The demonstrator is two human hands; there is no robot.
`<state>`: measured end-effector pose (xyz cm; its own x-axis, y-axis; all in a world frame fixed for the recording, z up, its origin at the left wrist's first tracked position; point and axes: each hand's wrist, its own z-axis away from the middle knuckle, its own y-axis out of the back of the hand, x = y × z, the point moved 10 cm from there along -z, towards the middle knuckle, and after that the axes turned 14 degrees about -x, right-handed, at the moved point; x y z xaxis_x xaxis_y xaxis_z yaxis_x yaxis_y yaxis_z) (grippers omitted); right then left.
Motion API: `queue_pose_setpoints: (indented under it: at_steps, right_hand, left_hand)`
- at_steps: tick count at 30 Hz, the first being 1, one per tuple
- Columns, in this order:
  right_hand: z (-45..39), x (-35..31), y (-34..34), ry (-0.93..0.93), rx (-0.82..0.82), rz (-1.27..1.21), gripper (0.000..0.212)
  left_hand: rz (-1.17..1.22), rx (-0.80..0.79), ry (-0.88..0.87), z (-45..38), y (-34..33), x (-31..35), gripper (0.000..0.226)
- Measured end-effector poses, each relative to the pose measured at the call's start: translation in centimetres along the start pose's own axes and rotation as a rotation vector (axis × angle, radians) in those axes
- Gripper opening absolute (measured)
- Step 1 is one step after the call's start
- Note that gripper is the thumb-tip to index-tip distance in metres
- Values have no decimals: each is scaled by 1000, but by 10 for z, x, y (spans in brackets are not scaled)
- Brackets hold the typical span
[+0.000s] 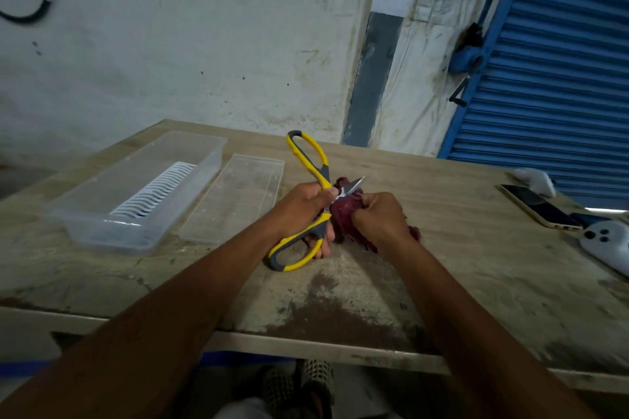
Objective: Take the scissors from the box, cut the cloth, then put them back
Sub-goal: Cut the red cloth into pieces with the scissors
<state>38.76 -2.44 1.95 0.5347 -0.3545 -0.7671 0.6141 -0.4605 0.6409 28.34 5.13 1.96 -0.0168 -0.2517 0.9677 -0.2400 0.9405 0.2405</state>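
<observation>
Left hand (303, 211): you clenched it on the scissors (308, 201), handles spread wide, so the blades gaped for a bite.
Right hand (377, 218): you gripped the cloth (343, 214) bunched, feeding it between the blades.
Box (136, 194): open, lid (235, 197) beside it, ready for the return.
Writing: wall paper unreadable.

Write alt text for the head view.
The left hand works open yellow scissors into a dark red cloth bunched in the right hand, above a worn table; an open clear box sits left.
</observation>
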Motion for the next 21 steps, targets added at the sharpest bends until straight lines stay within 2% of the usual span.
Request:
queue_pose_setpoints:
  at_steps: [1,3,5,7,8,10,13,15,18,21]
  right_hand:
    - [0,-4,1,2,0,37,22]
    - [1,-14,-2,32,-107,84,14]
    - [5,-17,-4,38,-260,305,16]
    - [9,-8,-1,42,-329,536,20]
    - [11,-6,2,82,-311,561,17]
    - [14,-6,9,127,-211,414,8]
    - [7,-13,9,100,-67,111,14]
    - [2,-16,5,72,-10,44,22]
    - [8,-20,6,64,-117,333,20]
    - [26,-8,14,75,-175,620,22]
  left_hand:
    - [-8,-5,1,0,0,1,33]
    - [4,-29,7,2,-2,-1,32]
    - [30,-31,22,5,-3,-2,29]
    - [-4,-17,31,4,0,-4,31]
    - [-40,-5,32,2,2,-4,32]
    - [-126,21,42,0,6,-1,32]
    - [-133,35,54,3,4,0,34]
    - [-48,1,78,4,-1,-5,35]
    - [-79,26,81,2,6,-9,40]
    - [-14,-26,93,2,0,-10,37]
